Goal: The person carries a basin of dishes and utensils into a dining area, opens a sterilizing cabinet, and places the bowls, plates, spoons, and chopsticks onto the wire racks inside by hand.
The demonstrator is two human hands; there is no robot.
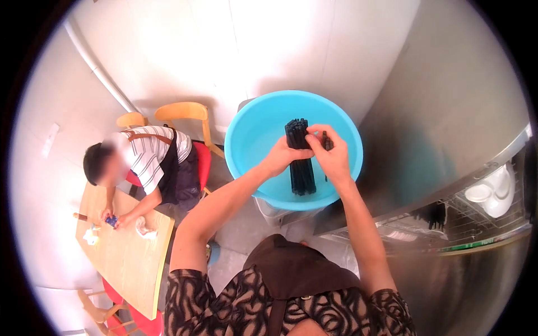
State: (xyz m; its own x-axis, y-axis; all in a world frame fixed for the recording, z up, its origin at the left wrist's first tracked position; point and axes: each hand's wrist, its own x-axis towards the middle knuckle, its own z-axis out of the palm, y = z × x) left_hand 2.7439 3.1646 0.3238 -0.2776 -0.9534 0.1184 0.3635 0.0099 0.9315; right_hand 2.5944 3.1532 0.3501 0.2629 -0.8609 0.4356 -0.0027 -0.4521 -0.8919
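Observation:
My left hand is wrapped round a thick bundle of black chopsticks, which stands roughly on end over a light-blue basin. My right hand is closed beside the top of the bundle, its fingertips touching the upper ends. A few loose dark chopsticks show between the fingers of that hand. Most of the left fingers are hidden behind the bundle. Whether the lower ends rest on the basin floor is unclear.
To the left, another person sits on a chair at a wooden table, handling a small blue item. A large metal cabinet stands close on the right; white dishes lie on its wire rack. A pale wall rises behind the basin.

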